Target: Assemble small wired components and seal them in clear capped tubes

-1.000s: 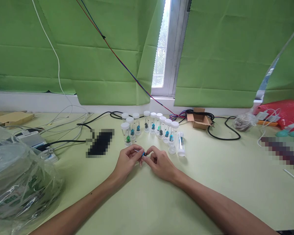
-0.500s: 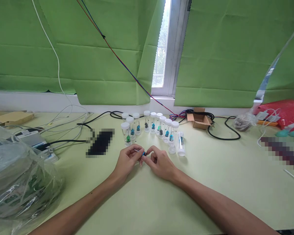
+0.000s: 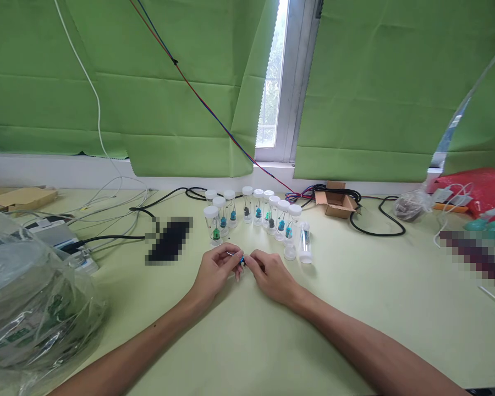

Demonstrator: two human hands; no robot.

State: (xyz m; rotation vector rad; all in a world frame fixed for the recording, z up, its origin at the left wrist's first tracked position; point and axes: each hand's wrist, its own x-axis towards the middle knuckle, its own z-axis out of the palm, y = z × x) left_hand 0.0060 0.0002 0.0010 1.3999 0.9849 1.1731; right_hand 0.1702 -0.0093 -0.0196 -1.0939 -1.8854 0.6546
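My left hand [image 3: 216,271] is closed in a pinch on a small blue part with a thin metal lead [image 3: 242,260]; the fingers hide much of it. Directly to its right, my right hand [image 3: 273,276] has thumb and forefinger pressed together at the part's right end, with a tiny dark bit showing there. Whether the right fingertips grip that bit cannot be made out. Beyond both hands, several clear capped tubes [image 3: 281,219] stand in an arc, holding small blue, green or grey pieces with wires. A further clear tube [image 3: 305,242] is at the right end, near a small clear-white cap [image 3: 289,253].
A clear plastic bag [image 3: 37,313] bulges at the left, beside grey boxes with cables. A blurred-out dark object [image 3: 169,241] lies left of the tubes. An open cardboard box [image 3: 339,207] and black cables [image 3: 390,234] are at the back right, with a red bag [image 3: 478,190] farther right.
My right fingers have shifted slightly; the raised forefinger has come down to meet the thumb at the part's right end. My left hand keeps its pinch almost unmoved.
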